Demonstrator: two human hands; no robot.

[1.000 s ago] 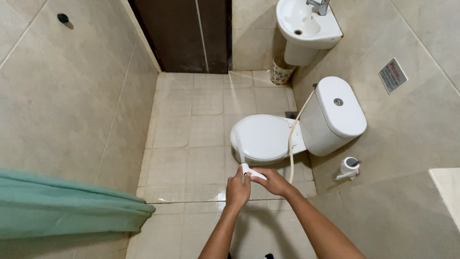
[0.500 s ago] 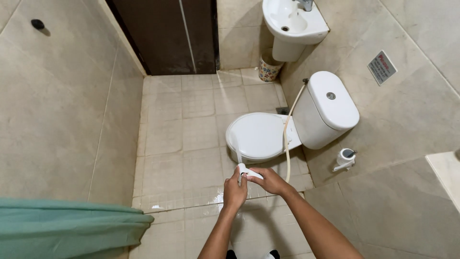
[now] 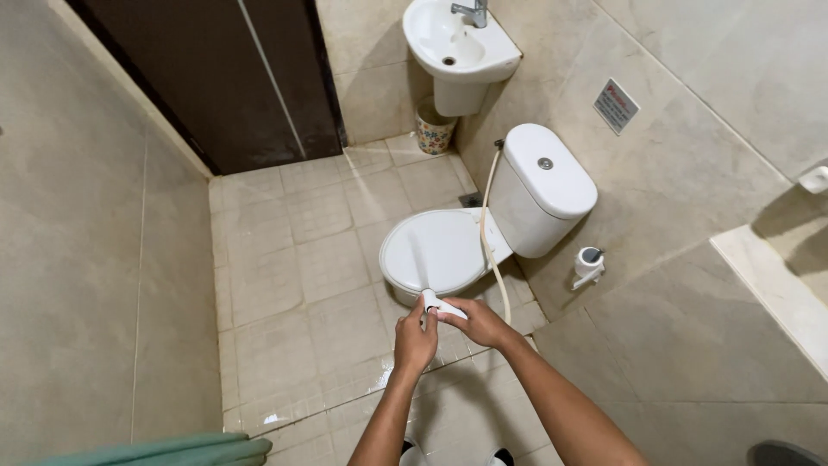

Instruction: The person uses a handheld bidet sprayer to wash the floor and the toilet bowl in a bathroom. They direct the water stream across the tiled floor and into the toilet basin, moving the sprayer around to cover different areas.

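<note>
White: 1 bidet sprayer [image 3: 438, 305] gripped by 2 hands, left hand [image 3: 415, 343] and right hand [image 3: 479, 324].

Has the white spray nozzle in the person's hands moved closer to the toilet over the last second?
No: the spray nozzle stays just short of the front rim of the toilet, as before; only the camera shifted.

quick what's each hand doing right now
Left hand: closed around the head of the white sprayer.
Right hand: closed on the sprayer's handle, hose trailing to the toilet.
</note>
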